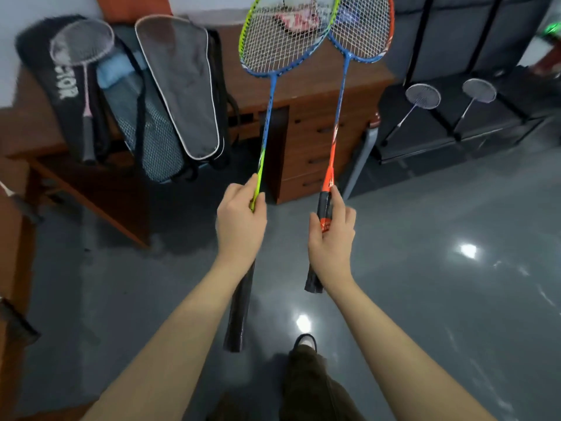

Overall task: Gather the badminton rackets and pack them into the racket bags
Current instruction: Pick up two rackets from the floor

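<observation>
**Two rackets in hand, bags waiting on the desk**

Two badminton rackets are held upright before the desk, heads up and overlapping at the rims. The green-and-blue racket is pinched by the left hand at the lower shaft, just above the grip; its black handle hangs below the wrist. The orange-and-blue racket is gripped by the right hand at the top of the handle, fingers curled round the black wrap. The hands are held apart, side by side.

On the left part of the desk, a grey racket bag is seen lying on a mesh-fronted bag, with a black racket bag towards the far left corner. A pale pink racket rests on the black bag. Two further silver rackets are propped against dark storage boxes on the floor to the right, well apart from the desk.

Handling is judged as follows: the rackets are light and stiff along the shaft, but the strung heads are vulnerable to snagging and pressure. Hold is best taken at the wrapped handle, where grip is surest; the lacquered shaft is likely to be slippery. The bags are soft and will probably need to be held open while a racket is fed in.
</observation>
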Demonstrator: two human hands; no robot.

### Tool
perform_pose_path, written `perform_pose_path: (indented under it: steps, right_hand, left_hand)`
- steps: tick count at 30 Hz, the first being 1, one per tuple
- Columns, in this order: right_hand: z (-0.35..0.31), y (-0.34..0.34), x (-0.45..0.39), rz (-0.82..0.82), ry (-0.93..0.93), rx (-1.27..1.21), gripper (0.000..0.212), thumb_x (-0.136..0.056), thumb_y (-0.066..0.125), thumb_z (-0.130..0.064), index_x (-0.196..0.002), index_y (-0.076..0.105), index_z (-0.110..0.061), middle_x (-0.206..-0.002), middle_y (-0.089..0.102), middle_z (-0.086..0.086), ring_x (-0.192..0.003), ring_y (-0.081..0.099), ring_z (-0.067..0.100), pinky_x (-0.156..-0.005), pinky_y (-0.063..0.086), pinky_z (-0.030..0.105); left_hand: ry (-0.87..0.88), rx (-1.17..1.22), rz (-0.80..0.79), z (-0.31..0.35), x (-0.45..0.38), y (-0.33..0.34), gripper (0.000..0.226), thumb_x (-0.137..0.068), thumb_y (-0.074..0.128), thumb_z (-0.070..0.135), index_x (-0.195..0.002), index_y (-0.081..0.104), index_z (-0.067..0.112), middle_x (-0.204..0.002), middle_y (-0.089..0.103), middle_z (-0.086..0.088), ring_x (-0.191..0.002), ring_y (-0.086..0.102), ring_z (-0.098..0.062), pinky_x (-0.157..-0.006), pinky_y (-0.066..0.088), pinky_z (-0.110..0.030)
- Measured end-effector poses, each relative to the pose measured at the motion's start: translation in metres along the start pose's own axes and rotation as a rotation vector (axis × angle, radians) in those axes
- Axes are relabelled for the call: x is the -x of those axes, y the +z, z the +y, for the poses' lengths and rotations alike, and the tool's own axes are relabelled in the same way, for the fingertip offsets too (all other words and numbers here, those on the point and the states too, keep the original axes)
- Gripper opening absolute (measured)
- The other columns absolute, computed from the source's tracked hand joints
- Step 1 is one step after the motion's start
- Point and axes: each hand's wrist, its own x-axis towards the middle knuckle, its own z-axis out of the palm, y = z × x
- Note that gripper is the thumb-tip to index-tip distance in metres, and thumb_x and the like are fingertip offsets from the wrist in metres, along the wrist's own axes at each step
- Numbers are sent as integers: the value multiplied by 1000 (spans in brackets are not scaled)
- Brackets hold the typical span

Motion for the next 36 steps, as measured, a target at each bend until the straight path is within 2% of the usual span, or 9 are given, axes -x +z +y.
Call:
perform_pose_path:
  steps: [3, 7, 9, 13, 19, 23, 28, 31, 36]
  right_hand:
    - [-1, -11, -46, -14, -65, -45, 58, -91, 53, -18, -144, 31, -25, -101, 38, 0, -80, 48, 21, -87, 44, 49]
    - [-8, -24, -110, -99, -131, -95, 58, -94, 53, -16, -145, 28, -24, -108, 39, 1, -77, 48, 3, -73, 39, 10]
    - [-14, -24, -140, -154, -161, -69, 57, -95, 51, -17, -146, 26, -23, -109, 39, 0, -79, 46, -4, -68, 37, 5]
    - [-29, -3, -191, -239, -205, -44, 55, -95, 49, -20, -146, 27, -24, -114, 42, 1, -76, 49, 7, -74, 41, 23]
    - [-40, 70, -276, -329, -270, -2, 53, -95, 49, -20, -144, 29, -22, -114, 42, 3, -84, 53, 19, -78, 47, 35]
    - [-47, 128, -342, -372, -312, 63, 53, -95, 50, -20, -144, 30, -23, -109, 41, 1, -79, 54, 18, -72, 50, 33]
    - [-58, 194, -402, -478, -274, 92, 53, -94, 51, -16, -142, 31, -28, -107, 41, 0, -81, 54, 15, -76, 52, 38]
    - [-57, 225, -422, -539, -262, 116, 53, -94, 50, -18, -143, 31, -27, -108, 41, 0, -82, 55, 18, -77, 52, 39]
    - [-47, 269, -448, -594, -242, 143, 53, -93, 51, -16, -141, 31, -26, -112, 41, -1, -82, 57, 21, -73, 52, 42]
  left_hand:
    - [-6, -27, 57, 25, -32, 21, 38, -87, 59, 9, -125, 58, 12, -84, 52, -4, -74, 49, -16, -70, 43, -29]
    - [6, -79, 128, 46, -72, 37, 37, -87, 59, 8, -124, 58, 11, -84, 50, -2, -72, 47, -15, -69, 41, -28]
    - [-7, -103, 161, 50, -93, 38, 36, -87, 59, 8, -123, 59, 10, -85, 50, -2, -73, 47, -16, -70, 42, -29]
    - [-63, -164, 166, 44, -138, 38, 37, -87, 55, 8, -124, 56, 12, -89, 49, -1, -78, 49, -17, -74, 40, -27]
    - [-163, -163, 181, -5, -242, 52, 39, -87, 50, 7, -126, 52, 13, -95, 50, -3, -85, 51, -20, -74, 39, -29]
    - [-212, -114, 169, -45, -323, 69, 40, -91, 47, 9, -131, 49, 14, -96, 47, -2, -84, 47, -16, -72, 34, -25]
    - [-193, -119, 101, -89, -412, 73, 38, -91, 50, 8, -128, 52, 14, -87, 43, -6, -77, 43, -17, -66, 26, -18]
    - [-237, -158, 92, -117, -445, 76, 34, -89, 51, 5, -122, 56, 10, -83, 42, -5, -71, 40, -14, -62, 24, -15]
    - [-307, -140, 32, -157, -474, 101, 40, -92, 50, 9, -131, 51, 13, -89, 42, -3, -78, 43, -15, -68, 25, -12]
